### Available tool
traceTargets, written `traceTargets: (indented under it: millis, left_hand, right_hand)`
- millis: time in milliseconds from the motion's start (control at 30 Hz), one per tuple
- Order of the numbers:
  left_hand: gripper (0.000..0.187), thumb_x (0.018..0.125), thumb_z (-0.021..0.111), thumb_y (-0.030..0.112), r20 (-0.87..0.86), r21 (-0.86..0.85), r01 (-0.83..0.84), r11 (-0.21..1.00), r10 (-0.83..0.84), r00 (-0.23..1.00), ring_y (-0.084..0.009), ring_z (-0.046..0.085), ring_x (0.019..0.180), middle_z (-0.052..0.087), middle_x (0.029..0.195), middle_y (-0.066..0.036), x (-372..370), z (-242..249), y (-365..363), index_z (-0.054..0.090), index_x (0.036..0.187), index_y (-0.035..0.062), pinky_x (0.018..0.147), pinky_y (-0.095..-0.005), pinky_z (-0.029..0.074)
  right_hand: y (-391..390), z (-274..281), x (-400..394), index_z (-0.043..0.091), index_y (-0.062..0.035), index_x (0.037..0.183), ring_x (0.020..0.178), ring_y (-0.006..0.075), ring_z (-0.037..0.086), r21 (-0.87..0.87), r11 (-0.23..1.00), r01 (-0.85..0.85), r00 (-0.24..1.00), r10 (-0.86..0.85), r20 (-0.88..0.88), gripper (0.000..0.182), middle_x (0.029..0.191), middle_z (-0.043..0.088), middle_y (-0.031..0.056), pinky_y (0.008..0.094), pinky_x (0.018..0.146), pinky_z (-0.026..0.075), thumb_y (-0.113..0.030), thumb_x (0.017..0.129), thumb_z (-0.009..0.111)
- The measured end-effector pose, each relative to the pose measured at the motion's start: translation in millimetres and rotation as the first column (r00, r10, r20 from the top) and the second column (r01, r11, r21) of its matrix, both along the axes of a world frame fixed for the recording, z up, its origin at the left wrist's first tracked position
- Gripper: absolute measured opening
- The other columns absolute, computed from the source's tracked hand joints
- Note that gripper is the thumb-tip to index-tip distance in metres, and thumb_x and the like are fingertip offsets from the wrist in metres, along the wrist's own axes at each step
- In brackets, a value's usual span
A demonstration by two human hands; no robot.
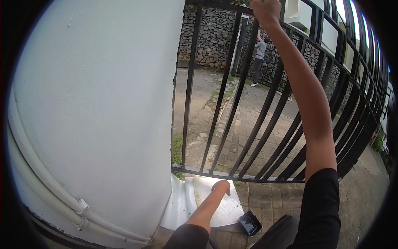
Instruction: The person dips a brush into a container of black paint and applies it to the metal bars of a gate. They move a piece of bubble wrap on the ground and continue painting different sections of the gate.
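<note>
My right hand (266,11) is raised at the top of the view, against the upper part of the black metal gate (238,180); its fingers are partly cut off by the frame edge, and what they hold is hidden. Low down, my left hand (222,187) hangs over a white sheet (227,207) on the ground, just below the gate's bottom rail. Its fingers bend downward, and their tips are hard to make out. A dark phone-like device (250,223) lies on the paving beside the sheet's right corner.
A white wall (95,103) fills the left side, with pale pipes (45,174) along its base. Beyond the bars, a person (260,54) stands by a stone wall (211,37) with an arm raised. Brick paving (265,199) runs under the gate.
</note>
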State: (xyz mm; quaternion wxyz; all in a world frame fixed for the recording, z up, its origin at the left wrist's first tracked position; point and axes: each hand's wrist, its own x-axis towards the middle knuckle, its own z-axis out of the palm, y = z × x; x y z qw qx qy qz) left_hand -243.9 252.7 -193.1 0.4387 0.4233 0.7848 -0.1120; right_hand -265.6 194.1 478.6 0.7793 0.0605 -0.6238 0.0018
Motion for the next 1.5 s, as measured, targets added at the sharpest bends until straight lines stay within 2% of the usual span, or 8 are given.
traceTargets:
  millis: [67,267,700,800,900,1000,1267,1500]
  left_hand:
    - [0.062,0.080,0.071,0.046,-0.006,0.010,-0.013,1.000,0.013,1.000,-0.0307,0.055,0.115,0.055,0.131,-0.006,0,5,-6,0.055,0.128,0.0123,0.096,-0.0533,0.043]
    - [0.067,0.075,0.075,0.048,0.002,0.076,-0.062,0.995,0.062,0.998,-0.0310,0.054,0.118,0.055,0.132,-0.007,-2,0,-5,0.057,0.127,0.0111,0.098,-0.0503,0.043]
    - [0.074,0.072,0.075,0.053,-0.002,-0.042,-0.084,0.996,0.084,0.996,-0.0280,0.054,0.118,0.054,0.133,-0.005,-10,-17,4,0.053,0.131,0.0138,0.099,-0.0462,0.043]
    - [0.073,0.073,0.074,0.054,-0.007,-0.016,-0.060,0.998,0.060,0.998,-0.0286,0.054,0.118,0.053,0.133,-0.005,-8,-12,2,0.053,0.131,0.0138,0.099,-0.0470,0.043]
    - [0.072,0.075,0.072,0.054,-0.016,0.009,-0.037,0.999,0.037,0.999,-0.0293,0.054,0.118,0.053,0.134,-0.005,-6,-4,-3,0.053,0.131,0.0132,0.099,-0.0484,0.043]
    - [0.071,0.077,0.071,0.054,-0.028,0.036,-0.013,0.999,0.014,1.000,-0.0302,0.054,0.117,0.053,0.134,-0.006,-6,4,-8,0.052,0.131,0.0122,0.098,-0.0504,0.043]
    - [0.070,0.077,0.070,0.054,-0.030,0.055,-0.036,0.998,0.038,0.999,-0.0315,0.055,0.116,0.054,0.133,-0.006,-1,25,-21,0.053,0.130,0.0115,0.097,-0.0525,0.043]
    - [0.073,0.074,0.074,0.053,-0.008,0.050,-0.094,0.994,0.095,0.995,-0.0315,0.054,0.117,0.054,0.133,-0.007,-9,10,-12,0.054,0.130,0.0115,0.098,-0.0507,0.043]
  right_hand:
    - [6,9,-8,0.060,-0.0033,0.095,0.075,0.0305,0.065,0.242,0.970,0.030,0.994,-0.004,-0.106,0.014,0.080,0.066,0.0172,0.0393,0.068,0.049,-0.015,0.089,0.056]
    - [-3,10,-33,0.061,-0.0022,0.092,0.072,0.0292,0.066,0.052,0.961,-0.270,0.957,0.262,0.121,0.013,0.078,0.066,0.0166,0.0377,0.067,0.050,-0.014,0.089,0.056]
    - [15,7,21,0.058,-0.0024,0.097,0.068,0.0272,0.063,0.195,0.980,-0.048,0.995,0.029,0.100,0.011,0.075,0.064,0.0151,0.0366,0.062,0.048,-0.010,0.091,0.054]
    - [-2,-8,26,0.057,-0.0018,0.099,0.068,0.0227,0.064,0.330,0.944,-0.014,0.985,-0.044,0.167,0.012,0.075,0.064,0.0130,0.0335,0.062,0.049,-0.010,0.091,0.055]
    - [1,-21,11,0.050,-0.0158,0.117,0.075,0.0321,0.067,0.620,0.784,-0.011,0.955,-0.175,0.239,0.025,0.084,0.066,0.0147,0.0405,0.059,0.050,-0.011,0.093,0.054]
    - [4,-37,7,0.049,-0.0153,0.118,0.075,0.0321,0.067,0.572,0.819,0.034,0.875,-0.301,0.380,0.025,0.087,0.066,0.0142,0.0400,0.060,0.051,-0.012,0.093,0.055]
    - [7,-53,-5,0.050,-0.0134,0.118,0.078,0.0321,0.067,0.701,0.707,0.093,0.913,-0.341,0.222,0.029,0.091,0.067,0.0134,0.0377,0.062,0.054,-0.009,0.091,0.058]
    - [-7,-34,-15,0.052,-0.0088,0.109,0.082,0.0372,0.065,0.520,0.851,-0.076,0.962,-0.075,0.263,0.017,0.091,0.067,0.0159,0.0416,0.061,0.053,-0.012,0.093,0.055]
